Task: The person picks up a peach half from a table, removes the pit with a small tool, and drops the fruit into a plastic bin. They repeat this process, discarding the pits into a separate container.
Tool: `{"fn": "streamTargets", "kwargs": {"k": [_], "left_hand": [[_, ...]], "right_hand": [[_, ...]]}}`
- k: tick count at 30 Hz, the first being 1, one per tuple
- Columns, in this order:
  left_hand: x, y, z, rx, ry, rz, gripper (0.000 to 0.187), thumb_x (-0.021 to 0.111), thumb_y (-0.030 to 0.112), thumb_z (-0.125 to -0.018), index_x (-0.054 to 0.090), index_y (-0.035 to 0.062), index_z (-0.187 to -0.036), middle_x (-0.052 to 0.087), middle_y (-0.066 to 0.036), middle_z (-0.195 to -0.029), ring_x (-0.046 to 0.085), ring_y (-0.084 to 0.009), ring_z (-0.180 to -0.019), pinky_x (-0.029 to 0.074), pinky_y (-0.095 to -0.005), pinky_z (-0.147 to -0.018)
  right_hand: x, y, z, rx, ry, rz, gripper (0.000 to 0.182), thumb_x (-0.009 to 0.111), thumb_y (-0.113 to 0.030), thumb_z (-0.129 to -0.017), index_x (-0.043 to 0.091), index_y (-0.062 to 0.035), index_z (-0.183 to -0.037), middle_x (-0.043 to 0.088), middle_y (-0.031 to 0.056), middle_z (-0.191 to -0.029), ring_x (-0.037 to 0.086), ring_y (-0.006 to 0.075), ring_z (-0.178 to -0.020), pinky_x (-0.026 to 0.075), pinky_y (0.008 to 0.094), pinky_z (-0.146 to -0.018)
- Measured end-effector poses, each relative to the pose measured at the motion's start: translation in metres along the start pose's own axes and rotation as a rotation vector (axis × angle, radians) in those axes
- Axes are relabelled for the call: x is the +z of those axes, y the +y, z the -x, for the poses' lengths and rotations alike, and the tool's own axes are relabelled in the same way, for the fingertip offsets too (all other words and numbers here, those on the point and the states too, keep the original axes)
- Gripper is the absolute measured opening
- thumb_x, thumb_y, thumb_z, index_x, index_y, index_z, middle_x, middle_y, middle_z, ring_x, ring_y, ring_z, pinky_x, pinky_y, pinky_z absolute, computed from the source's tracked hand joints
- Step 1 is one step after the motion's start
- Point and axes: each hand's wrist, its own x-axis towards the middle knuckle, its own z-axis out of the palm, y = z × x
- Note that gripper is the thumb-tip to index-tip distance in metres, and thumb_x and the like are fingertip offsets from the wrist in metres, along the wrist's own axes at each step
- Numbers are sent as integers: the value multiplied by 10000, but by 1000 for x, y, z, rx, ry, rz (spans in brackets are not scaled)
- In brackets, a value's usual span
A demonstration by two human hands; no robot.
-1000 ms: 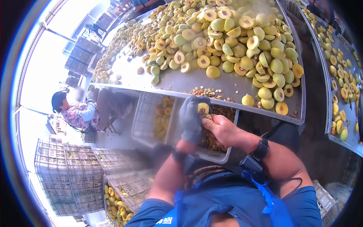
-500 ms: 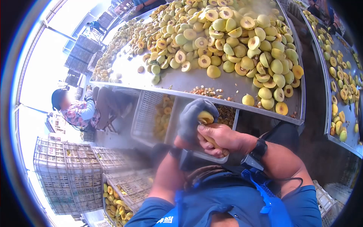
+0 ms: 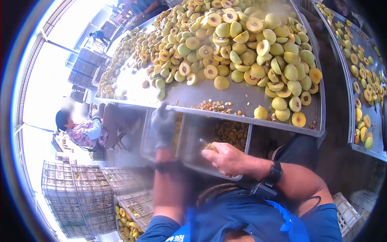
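Fingers of the bare right hand (image 3: pixel 229 160) curl closed around a small yellowish-brown object (image 3: pixel 209 147) over a whitish plastic bin (image 3: pixel 211 172), the blurred grey-gloved left hand (image 3: pixel 163 126), grip unclear, near a silvery metal table (image 3: pixel 250 94) heaped with halved yellow-green fruits (image 3: pixel 246 56).

We see the gloved left hand (image 3: pixel 163 126) blurred, its grasp unclear. The right hand's fingers mostly hide a small object (image 3: pixel 209 148), perhaps a tool. The far-right surface (image 3: pixel 369 80) runs past the view's dark rim.
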Motion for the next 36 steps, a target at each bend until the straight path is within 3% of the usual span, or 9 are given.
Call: {"fn": "streamTargets", "kwargs": {"k": [2,6,8,14,17,20,22,26,36], "left_hand": [[27,65,-15,123,-109,90,431,758,162,-893,681,21,-1293,697,-140,-1197,695,-199,-954,550,-336,-886],[115,117,-42,404,-351,-91,528,772,324,-821,649,100,-1283,675,-214,-1184,682,-389,-1064,565,-467,-892],[166,114,-56,311,-668,-306,528,786,405,-765,649,112,-1183,677,-240,-1156,703,-399,-1006,584,-499,-835],[139,134,-50,175,-553,-288,508,764,352,-805,680,107,-1242,648,-240,-1223,691,-397,-1029,563,-460,-915],[117,109,-40,169,-471,13,480,747,264,-845,652,56,-1267,688,-228,-1148,715,-377,-987,592,-460,-842],[78,93,-23,-345,-579,1101,470,677,207,-925,619,6,-1345,692,-178,-1200,717,-302,-1001,600,-406,-853],[58,81,-11,-421,-636,1592,484,593,152,-965,550,-48,-1404,661,-170,-1276,686,-278,-1084,591,-382,-925],[9,100,25,-394,-635,1641,631,642,288,-926,507,-43,-1446,645,-192,-1312,675,-286,-1129,567,-410,-968],[-14,118,59,-265,-607,1469,657,684,292,-912,528,-93,-1420,647,-191,-1320,648,-262,-1185,494,-383,-1053]], "right_hand": [[-2,-6,-1,-59,32,-54,316,546,-394,-1075,487,-111,-947,453,-50,-687,434,50,-494,372,242,-434],[-9,-12,2,-109,160,-124,282,550,-370,-1079,483,-111,-988,464,-49,-723,447,46,-522,388,236,-459],[-12,-10,-2,-153,178,-142,266,551,-350,-1082,489,-111,-983,472,-42,-735,455,48,-530,392,236,-466],[-18,-26,5,-125,217,-89,281,575,-348,-1077,523,-79,-1017,498,-11,-746,455,71,-518,415,248,-479],[-17,-30,10,-110,237,-118,292,575,-363,-1075,516,-81,-1029,501,-1,-739,463,75,-507,416,240,-468],[-15,-37,11,-140,275,-219,292,570,-369,-1075,498,-92,-1019,506,3,-737,470,78,-493,411,238,-448],[-17,-31,6,-162,250,-265,280,551,-366,-1080,484,-104,-1006,506,1,-727,468,79,-479,410,242,-436],[-20,-31,10,-132,246,-196,281,517,-361,-1091,488,-103,-982,499,-1,-707,466,84,-476,411,250,-438],[-18,-25,5,-256,253,-20,297,464,-360,-1116,483,-105,-964,459,-9,-641,440,91,-440,377,252,-407]]}}
